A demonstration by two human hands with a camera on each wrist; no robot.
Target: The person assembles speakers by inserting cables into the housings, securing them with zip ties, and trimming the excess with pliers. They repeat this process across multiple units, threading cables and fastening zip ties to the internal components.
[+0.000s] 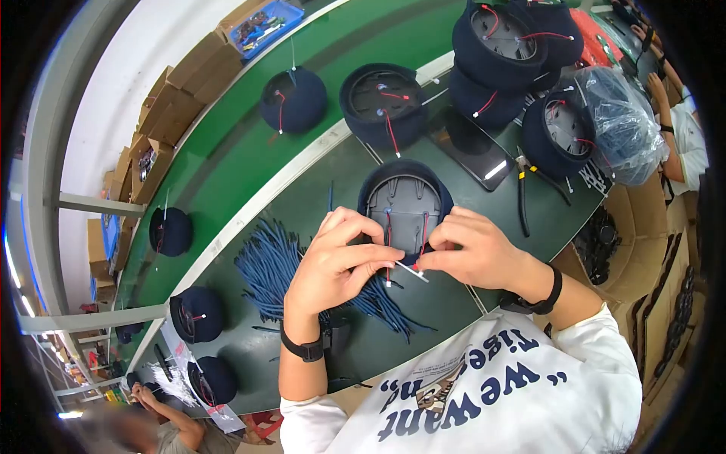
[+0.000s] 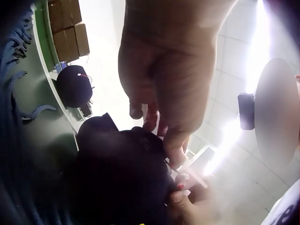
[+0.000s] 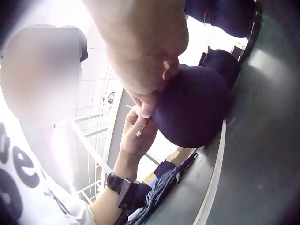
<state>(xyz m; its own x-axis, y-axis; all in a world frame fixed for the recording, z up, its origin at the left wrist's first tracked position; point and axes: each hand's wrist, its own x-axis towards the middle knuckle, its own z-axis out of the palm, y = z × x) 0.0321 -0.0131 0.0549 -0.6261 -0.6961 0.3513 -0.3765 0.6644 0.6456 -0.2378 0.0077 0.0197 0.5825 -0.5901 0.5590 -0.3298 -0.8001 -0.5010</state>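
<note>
A dark navy round shell with a grey plastic inside [image 1: 404, 208] stands on the bench before me, with red wires running out of it. My left hand [image 1: 340, 261] pinches one end of a thin white strip [image 1: 414, 272] at the shell's near rim. Opposite it, my right hand [image 1: 473, 253] pinches the end of a red wire between thumb and finger. The wire's red tip shows at the fingertips in the left wrist view. Another wire ends in a small white connector [image 1: 389, 284] below my left fingertips. In the right wrist view the navy shell [image 3: 192, 108] hides part of the fingers.
A bundle of blue cords [image 1: 268, 265] lies left of my hands. Black-and-yellow pliers [image 1: 522, 189] and a dark tablet-like slab [image 1: 469, 147] lie behind at right. More navy shells [image 1: 382, 106] stand around, some on the green belt [image 1: 219, 163]. Another person sits at lower left.
</note>
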